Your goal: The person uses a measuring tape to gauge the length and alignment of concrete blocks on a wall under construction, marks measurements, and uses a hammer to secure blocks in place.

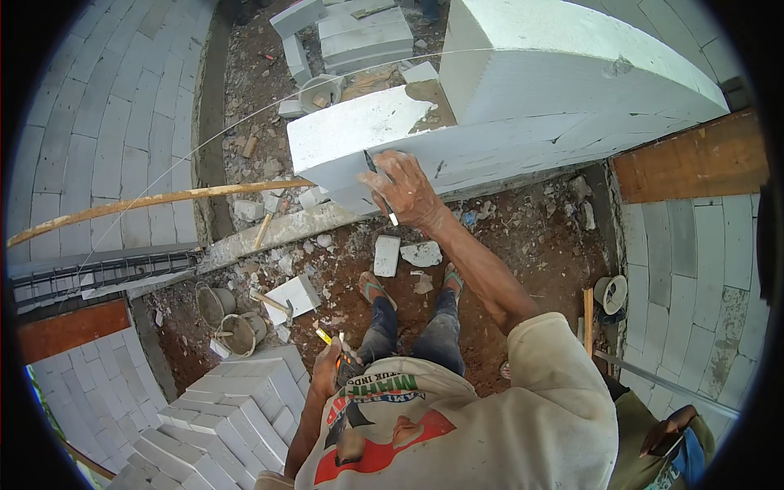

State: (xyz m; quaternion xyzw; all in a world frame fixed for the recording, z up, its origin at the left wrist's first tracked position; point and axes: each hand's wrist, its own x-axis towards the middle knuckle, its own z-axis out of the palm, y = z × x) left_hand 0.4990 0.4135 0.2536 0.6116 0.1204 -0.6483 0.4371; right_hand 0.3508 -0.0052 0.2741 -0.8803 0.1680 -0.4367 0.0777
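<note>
In my right hand (pixel 408 192) is a dark pen (pixel 370 161) with a white end. Its tip touches the upper edge of the front face of a white wall block (pixel 347 173), and my fingers are closed round it. Down by my waist, my left hand (pixel 325 371) grips a tape measure (pixel 349 365) with a dark and orange case. A short bit of yellow blade sticks out of it. Grey mortar (pixel 437 110) lies on top of the wall, beside a taller block course (pixel 523 90) on the right.
A taut string (pixel 245 118) and a wooden strip (pixel 163 198) run left from the wall. Stacked blocks (pixel 237 408) stand at lower left, near buckets (pixel 238 333) and a hammer (pixel 271 303). Loose block pieces (pixel 386 256) lie by my feet. Another person's hand (pixel 665 431) shows at lower right.
</note>
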